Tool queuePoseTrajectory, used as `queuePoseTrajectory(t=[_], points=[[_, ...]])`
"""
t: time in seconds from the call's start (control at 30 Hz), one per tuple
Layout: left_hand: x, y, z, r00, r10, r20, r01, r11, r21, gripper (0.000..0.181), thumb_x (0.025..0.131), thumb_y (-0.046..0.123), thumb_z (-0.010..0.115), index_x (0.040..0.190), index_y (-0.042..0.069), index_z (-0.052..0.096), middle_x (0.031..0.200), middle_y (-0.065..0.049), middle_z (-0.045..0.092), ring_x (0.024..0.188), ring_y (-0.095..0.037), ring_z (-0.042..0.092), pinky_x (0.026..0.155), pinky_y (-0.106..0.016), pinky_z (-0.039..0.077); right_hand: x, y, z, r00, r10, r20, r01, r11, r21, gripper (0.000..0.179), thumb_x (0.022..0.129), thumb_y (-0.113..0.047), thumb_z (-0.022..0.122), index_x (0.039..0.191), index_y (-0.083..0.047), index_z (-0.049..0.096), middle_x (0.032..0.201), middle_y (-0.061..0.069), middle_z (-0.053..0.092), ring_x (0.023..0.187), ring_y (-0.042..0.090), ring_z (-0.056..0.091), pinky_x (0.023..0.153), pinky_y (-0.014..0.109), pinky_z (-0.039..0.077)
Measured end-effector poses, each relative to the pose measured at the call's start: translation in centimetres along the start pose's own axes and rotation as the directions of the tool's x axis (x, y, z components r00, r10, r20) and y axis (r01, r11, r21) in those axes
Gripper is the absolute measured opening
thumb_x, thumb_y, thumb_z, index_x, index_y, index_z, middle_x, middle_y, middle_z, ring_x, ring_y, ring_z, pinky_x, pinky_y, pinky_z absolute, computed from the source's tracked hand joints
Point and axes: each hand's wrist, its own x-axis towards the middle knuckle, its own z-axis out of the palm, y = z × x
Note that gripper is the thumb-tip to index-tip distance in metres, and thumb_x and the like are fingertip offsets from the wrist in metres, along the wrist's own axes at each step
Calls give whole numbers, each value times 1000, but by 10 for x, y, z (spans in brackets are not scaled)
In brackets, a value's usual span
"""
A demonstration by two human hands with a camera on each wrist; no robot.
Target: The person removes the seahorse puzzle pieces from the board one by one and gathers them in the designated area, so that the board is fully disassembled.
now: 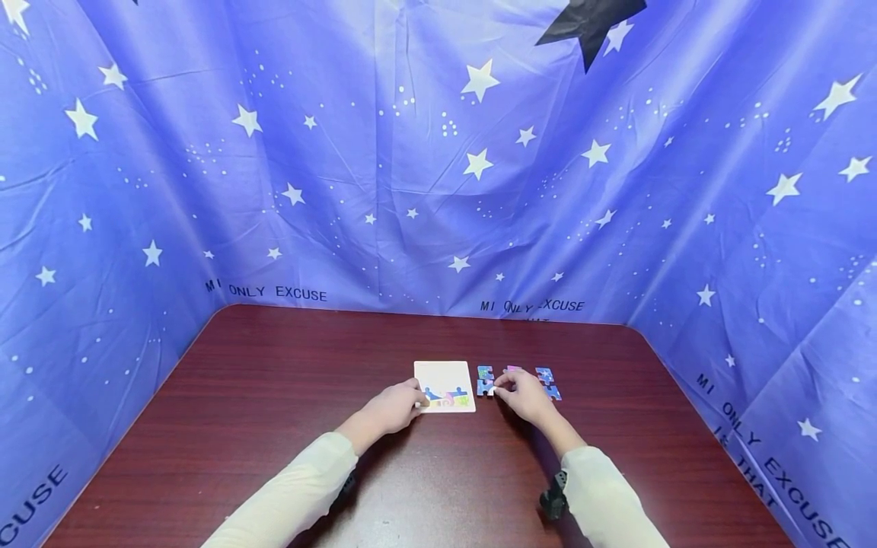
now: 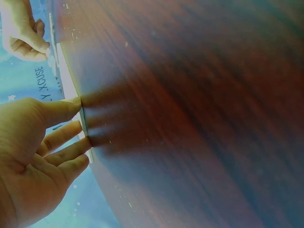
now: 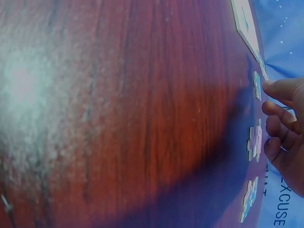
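Observation:
A square white puzzle tray (image 1: 441,374) lies flat on the table, with a row of coloured jigsaw pieces (image 1: 448,399) along its near side. My left hand (image 1: 392,405) rests at the tray's left edge. In the left wrist view its thumb and fairly straight fingers (image 2: 66,153) touch that rim. Just right of the tray, my right hand (image 1: 524,394) pinches a small puzzle piece (image 1: 492,391) between thumb and index finger, largely hidden by the fingertips. Beneath and around this hand lie loose pieces, including a pink one (image 1: 513,368) partly covered by it.
More loose blue pieces, one at the far right (image 1: 544,374) and one closer (image 1: 553,392), lie beyond the right hand. The dark red wooden table (image 1: 274,380) ends at a blue star-printed curtain (image 1: 384,152) behind and at both sides. Dark wrist devices (image 1: 553,496) sit below the sleeves.

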Motion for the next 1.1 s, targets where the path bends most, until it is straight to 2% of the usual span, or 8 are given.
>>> queuePoseTrajectory(t=[0.1, 0.43, 0.63, 1.1], points=[[0, 0, 0, 1000, -3, 2, 3, 1000, -2, 9, 84, 9, 67, 91, 12, 72, 84, 0, 53, 75, -14, 59, 66, -23, 49, -1, 2, -1, 1000, 11, 2, -11, 1000, -6, 5, 81, -14, 70, 83, -10, 70, 84, 2, 62, 75, 14, 55, 71, 31, 47], [1, 1, -2, 1000, -8, 1, 8, 1000, -5, 11, 83, 7, 67, 93, 12, 72, 84, 0, 53, 73, -13, 57, 67, -24, 49, -3, 6, -2, 1000, 19, 7, -19, 1000, -10, 5, 81, -13, 70, 83, -9, 70, 78, 1, 62, 71, 12, 52, 66, 28, 44], [1, 3, -3, 999, -34, 36, 34, 999, -19, 12, 85, 7, 66, 94, 11, 72, 85, -1, 54, 74, -14, 57, 67, -25, 49, -6, 5, -2, 1000, 10, 13, -10, 1000, -27, 8, 80, -15, 71, 83, -8, 69, 75, -1, 61, 67, 9, 51, 64, 26, 43], [0, 2, -4, 998, -33, 48, 34, 999, -23, 11, 85, 7, 65, 94, 11, 72, 85, -1, 53, 74, -14, 57, 67, -26, 49, -5, 10, 2, 1000, 5, 14, -5, 1000, -25, 5, 79, -13, 71, 81, -9, 68, 72, -1, 59, 67, 10, 51, 64, 26, 43]])
